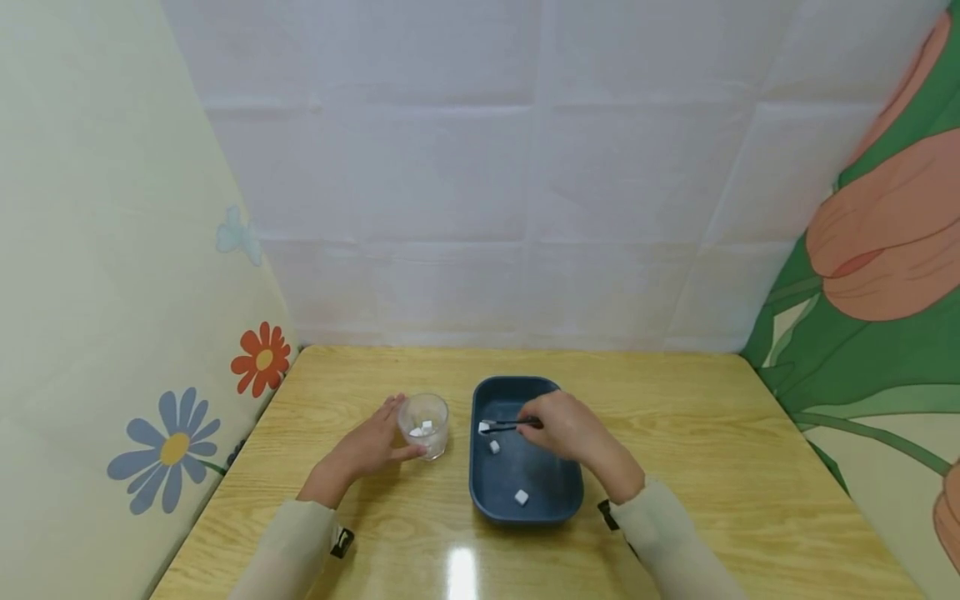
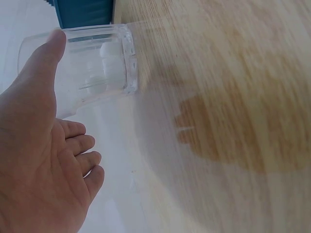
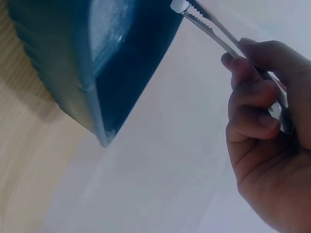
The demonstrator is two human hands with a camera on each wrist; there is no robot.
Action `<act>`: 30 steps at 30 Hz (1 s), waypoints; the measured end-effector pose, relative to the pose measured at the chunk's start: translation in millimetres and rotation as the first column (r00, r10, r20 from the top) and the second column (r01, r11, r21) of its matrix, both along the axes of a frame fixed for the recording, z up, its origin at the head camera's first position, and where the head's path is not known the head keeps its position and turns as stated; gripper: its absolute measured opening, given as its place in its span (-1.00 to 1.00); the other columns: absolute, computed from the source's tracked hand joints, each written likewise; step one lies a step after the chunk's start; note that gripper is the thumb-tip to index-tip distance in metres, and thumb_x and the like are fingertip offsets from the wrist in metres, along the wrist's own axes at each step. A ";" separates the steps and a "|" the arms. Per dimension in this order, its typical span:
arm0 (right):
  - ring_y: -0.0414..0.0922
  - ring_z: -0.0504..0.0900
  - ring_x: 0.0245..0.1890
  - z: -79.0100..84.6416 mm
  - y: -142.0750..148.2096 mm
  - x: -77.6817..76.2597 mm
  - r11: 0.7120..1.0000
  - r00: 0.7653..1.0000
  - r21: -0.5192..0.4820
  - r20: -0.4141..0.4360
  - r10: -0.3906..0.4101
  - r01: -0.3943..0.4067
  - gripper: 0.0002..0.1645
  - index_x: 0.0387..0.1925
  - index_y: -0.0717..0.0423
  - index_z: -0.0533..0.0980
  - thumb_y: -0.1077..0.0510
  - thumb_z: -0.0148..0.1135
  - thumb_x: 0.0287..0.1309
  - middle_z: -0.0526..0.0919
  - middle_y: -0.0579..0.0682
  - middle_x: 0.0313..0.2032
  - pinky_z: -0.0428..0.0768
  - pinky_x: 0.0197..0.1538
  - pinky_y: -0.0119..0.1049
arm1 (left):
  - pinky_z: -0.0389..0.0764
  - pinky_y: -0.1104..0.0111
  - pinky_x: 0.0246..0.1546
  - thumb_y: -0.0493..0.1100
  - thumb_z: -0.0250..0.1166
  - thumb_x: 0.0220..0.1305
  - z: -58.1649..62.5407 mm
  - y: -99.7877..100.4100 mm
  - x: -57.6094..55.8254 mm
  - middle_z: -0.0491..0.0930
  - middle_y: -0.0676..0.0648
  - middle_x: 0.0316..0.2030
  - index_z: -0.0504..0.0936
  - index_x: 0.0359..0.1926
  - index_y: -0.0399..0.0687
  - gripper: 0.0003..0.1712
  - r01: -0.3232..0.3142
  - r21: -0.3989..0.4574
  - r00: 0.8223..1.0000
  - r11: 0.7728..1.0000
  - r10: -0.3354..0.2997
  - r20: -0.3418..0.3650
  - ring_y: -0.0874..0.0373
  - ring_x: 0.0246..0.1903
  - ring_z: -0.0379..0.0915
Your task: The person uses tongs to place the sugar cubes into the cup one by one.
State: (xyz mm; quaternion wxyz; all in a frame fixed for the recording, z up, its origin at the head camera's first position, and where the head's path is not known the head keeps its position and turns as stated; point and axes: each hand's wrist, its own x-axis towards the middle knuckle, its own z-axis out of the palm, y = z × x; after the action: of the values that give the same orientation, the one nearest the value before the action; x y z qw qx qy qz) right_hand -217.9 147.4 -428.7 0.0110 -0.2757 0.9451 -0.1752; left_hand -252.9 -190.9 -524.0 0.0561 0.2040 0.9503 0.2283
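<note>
My left hand (image 1: 369, 442) is at the left side of a clear drinking glass (image 1: 438, 450), fingers at its back and thumb at its front. Several white cubes (image 2: 112, 68) lie at the bottom of the glass. With my right hand (image 1: 566, 425) I grip metal tweezers (image 3: 214, 31), held over the dark blue tray (image 1: 525, 521). Between their serrated tips is a white cube (image 1: 483, 427). Two more cubes lie on the tray floor, one close to the tips (image 1: 494, 447) and another near the front (image 1: 521, 497).
Everything stands on a light wooden table (image 1: 675, 467), with the glass to the left of the tray. A pale cloth wall (image 1: 480, 208) rises behind the table's back edge. Flower-printed cloths hang on both sides. Dark straps (image 1: 342, 543) show at the sleeves.
</note>
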 end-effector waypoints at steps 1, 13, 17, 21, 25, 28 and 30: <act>-0.28 0.65 -0.41 1.2 -0.2 -0.2 1.000 1.000 -0.007 -0.001 0.001 -0.001 -0.82 -0.14 0.12 0.75 0.15 0.33 0.32 0.78 -0.05 -0.25 0.63 -0.34 -0.34 | 0.15 -0.08 0.48 0.37 0.32 0.24 -0.3 -0.1 -0.2 0.00 -0.34 0.55 0.00 0.56 -0.38 0.24 0.000 -0.002 1.000 1.000 0.000 0.000 -0.25 0.55 -0.12; -0.24 0.68 -0.35 11.1 -4.0 -3.3 0.999 1.000 -0.043 -0.007 -0.003 0.003 -0.80 -0.10 0.11 0.74 0.15 0.31 0.34 0.78 -0.04 -0.21 0.65 -0.30 -0.33 | 0.14 -0.10 0.48 0.38 0.33 0.23 -1.7 -0.6 0.0 -0.02 -0.34 0.56 -0.02 0.56 -0.37 0.26 -0.013 -0.007 1.000 1.000 0.013 0.009 -0.26 0.55 -0.13; -0.29 0.64 -0.42 14.7 -6.3 -4.1 0.998 1.000 -0.061 -0.016 0.000 -0.001 -0.79 -0.10 0.14 0.74 0.15 0.31 0.34 0.78 -0.05 -0.25 0.62 -0.32 -0.35 | 0.14 -0.10 0.47 0.38 0.32 0.23 -2.0 -0.6 -0.2 -0.02 -0.34 0.56 -0.02 0.56 -0.37 0.26 -0.014 -0.010 1.000 1.000 0.014 0.010 -0.26 0.55 -0.13; -0.34 0.53 -0.55 18.9 -10.0 -4.6 0.997 1.000 -0.075 -0.003 -0.004 0.004 -0.78 -0.10 0.13 0.74 0.12 0.31 0.35 0.76 -0.09 -0.29 0.54 -0.43 -0.37 | 0.15 -0.11 0.47 0.38 0.33 0.23 -2.2 -0.6 -0.4 -0.03 -0.34 0.56 -0.03 0.56 -0.37 0.26 -0.013 -0.006 1.000 1.000 0.013 0.011 -0.26 0.55 -0.13; -0.34 0.48 -0.61 22.3 -14.8 -5.3 0.997 1.000 -0.074 0.008 -0.007 0.007 -0.78 -0.09 0.10 0.74 0.09 0.31 0.36 0.75 -0.12 -0.32 0.49 -0.48 -0.39 | 0.15 -0.11 0.47 0.38 0.33 0.23 -2.6 -0.6 -0.8 -0.02 -0.33 0.56 -0.02 0.56 -0.37 0.26 -0.013 -0.002 1.000 1.000 0.013 0.009 -0.26 0.55 -0.13; -0.33 0.50 -0.58 24.1 -18.1 -5.8 0.997 1.000 -0.079 0.010 -0.009 0.010 -0.78 -0.10 0.09 0.74 0.09 0.31 0.36 0.75 -0.13 -0.32 0.51 -0.46 -0.38 | 0.16 -0.11 0.47 0.40 0.32 0.22 -3.1 -0.8 -1.1 -0.02 -0.33 0.56 -0.02 0.56 -0.36 0.26 -0.011 -0.004 1.000 1.000 0.011 0.008 -0.25 0.55 -0.14; -0.33 0.55 -0.52 25.3 -20.2 -6.3 0.996 1.000 -0.084 0.008 -0.010 0.011 -0.78 -0.09 0.09 0.74 0.08 0.31 0.36 0.76 -0.13 -0.30 0.55 -0.41 -0.38 | 0.16 -0.11 0.47 0.41 0.31 0.22 -3.6 -1.0 -1.4 -0.02 -0.33 0.56 -0.02 0.56 -0.36 0.27 -0.009 -0.005 1.000 1.000 0.009 0.006 -0.25 0.55 -0.14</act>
State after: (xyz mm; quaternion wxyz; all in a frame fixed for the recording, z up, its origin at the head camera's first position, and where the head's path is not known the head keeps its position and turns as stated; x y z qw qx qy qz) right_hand -224.2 127.2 -403.3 0.0023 -0.2703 0.9383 -0.2157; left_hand -254.3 -191.9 -527.6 0.0582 0.1987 0.9517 0.2266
